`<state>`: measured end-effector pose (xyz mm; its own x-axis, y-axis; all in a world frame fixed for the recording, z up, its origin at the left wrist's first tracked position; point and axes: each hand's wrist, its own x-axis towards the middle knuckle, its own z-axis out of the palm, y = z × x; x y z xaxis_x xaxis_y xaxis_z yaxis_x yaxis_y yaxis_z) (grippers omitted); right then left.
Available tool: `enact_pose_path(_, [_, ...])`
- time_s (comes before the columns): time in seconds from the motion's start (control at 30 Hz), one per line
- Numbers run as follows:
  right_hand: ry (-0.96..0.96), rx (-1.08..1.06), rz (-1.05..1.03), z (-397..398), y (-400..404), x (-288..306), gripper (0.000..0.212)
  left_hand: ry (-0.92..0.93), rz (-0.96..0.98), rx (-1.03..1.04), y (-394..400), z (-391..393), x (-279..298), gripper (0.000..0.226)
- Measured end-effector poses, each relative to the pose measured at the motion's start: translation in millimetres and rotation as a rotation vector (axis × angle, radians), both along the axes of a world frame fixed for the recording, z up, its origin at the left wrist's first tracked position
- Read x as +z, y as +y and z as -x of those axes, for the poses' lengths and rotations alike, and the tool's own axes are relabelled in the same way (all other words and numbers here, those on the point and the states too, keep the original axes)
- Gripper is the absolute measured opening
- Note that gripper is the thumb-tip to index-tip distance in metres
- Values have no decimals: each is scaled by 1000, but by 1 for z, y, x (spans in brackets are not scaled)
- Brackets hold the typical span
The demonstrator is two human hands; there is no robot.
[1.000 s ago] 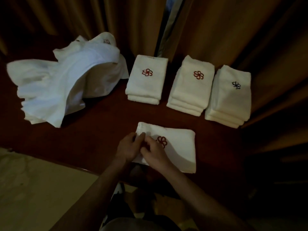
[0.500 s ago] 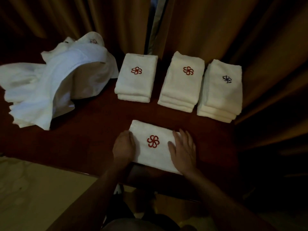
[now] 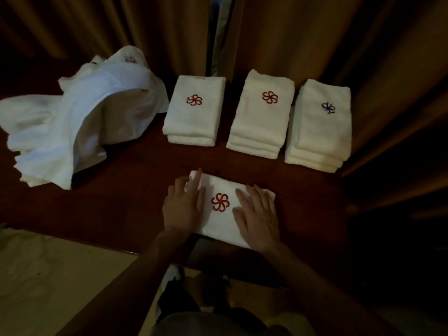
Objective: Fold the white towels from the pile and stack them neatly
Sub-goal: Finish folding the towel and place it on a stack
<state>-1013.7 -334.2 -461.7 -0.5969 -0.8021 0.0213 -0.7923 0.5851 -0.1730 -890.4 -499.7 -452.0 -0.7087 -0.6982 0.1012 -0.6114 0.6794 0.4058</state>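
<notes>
A folded white towel [image 3: 221,221] with a red flower emblem lies near the front edge of the dark wooden table [image 3: 126,202]. My left hand [image 3: 183,206] rests flat on its left part, fingers straight. My right hand [image 3: 258,214] lies flat on its right part. Behind it stand three stacks of folded towels: a left stack [image 3: 192,115] and a middle stack [image 3: 260,117] with red emblems, and a right stack [image 3: 320,127] with a dark blue emblem. The loose pile of white towels [image 3: 70,127] sits at the back left.
Brown curtains [image 3: 303,40] hang right behind the stacks, with a narrow gap [image 3: 215,35] in them. The table's front edge runs just below my hands; pale floor [image 3: 48,282] shows at lower left. Darkness fills the right side.
One second ago both hands pinched the towel's left edge; since then the towel has been folded narrower, and both hands have spread flat on either side of the emblem.
</notes>
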Motion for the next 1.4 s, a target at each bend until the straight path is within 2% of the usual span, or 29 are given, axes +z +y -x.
enact_pose_path(0.1, [7,-15,-68,-1,-2,-6,55,-169,10,-26,3,3,-4,66])
enact_pose_path(0.17, [7,-28,-59,-2,-3,-8,54,-198,-7,-4,1,2,-13,64])
enact_pose_path(0.33, [15,-54,-7,-7,-3,-8,54,-88,-83,-39,-14,5,-25,62])
enact_pose_path(0.43, [24,-99,-23,-4,-9,2,59,7,-222,-73,-27,8,-22,61])
enact_pose_path(0.5, [7,-105,-66,8,-17,14,64,94,-334,34,-34,11,-12,53])
enact_pose_path(0.53, [-24,-87,-96,15,-21,18,65,131,-343,160,-35,10,-7,52])
enact_pose_path(0.63, [-170,-7,-169,35,-35,21,68,139,-335,497,-26,-3,11,61])
enact_pose_path(0.73, [-271,6,-180,39,-41,19,61,78,-508,622,-4,-25,20,84])
enact_pose_path(0.8, [-272,-49,-186,36,-39,21,56,42,-666,680,7,-37,11,92])
enact_pose_path(0.87, [-283,-160,-185,29,-36,23,55,-56,-734,573,20,-42,3,104])
enact_pose_path(0.9, [-317,-223,-177,24,-34,24,56,-87,-745,506,28,-41,0,103])
enact_pose_path(1.0, [-509,-401,-116,10,-24,25,58,-80,-701,375,49,-23,7,62])
enact_pose_path(1.1, [-695,-557,0,0,-6,20,60,-9,-685,424,59,-11,10,56])
enact_pose_path(1.2, [-845,-645,116,1,8,14,67,165,-948,502,54,-10,15,56])
enact_pose_path(1.3, [-979,-639,238,7,14,20,56,216,-1131,404,48,-7,26,45])
enact_pose_path(1.4, [-994,-592,387,10,18,38,41,345,-1182,340,51,-2,44,39])
